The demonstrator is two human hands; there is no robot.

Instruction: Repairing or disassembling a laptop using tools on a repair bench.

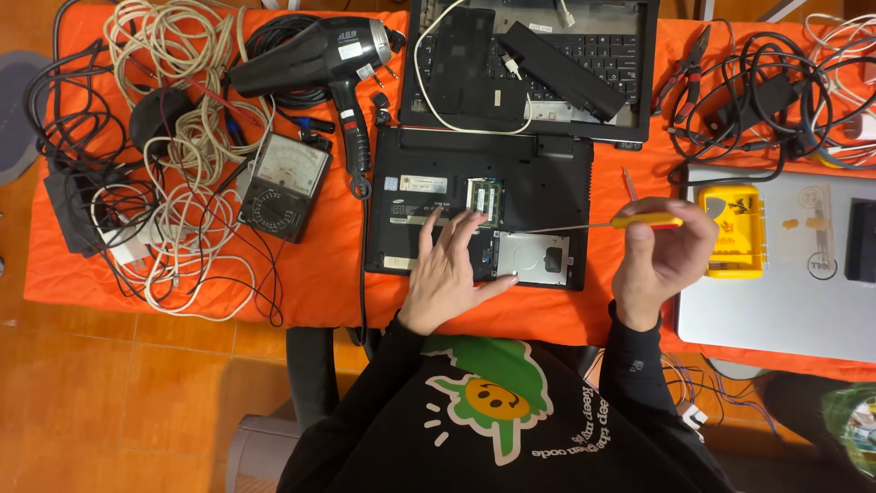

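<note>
Laptop (474, 215) lies upside down, covers off, drive and memory exposed; left hand (449, 274) rests flat, fingers spread, while right hand (662, 256) pinches a yellow screwdriver (602, 224); drive not yet removed.

Laptops — three: one black, underside up (538, 164); one opened behind (630, 55); one silver (785, 301). Screwdrivers — one, yellow-handled (639, 221). Hair dryer (319, 55), one. Multimeter (285, 187), one. Pliers (691, 64), one. Yellow case (730, 230), one.
</note>
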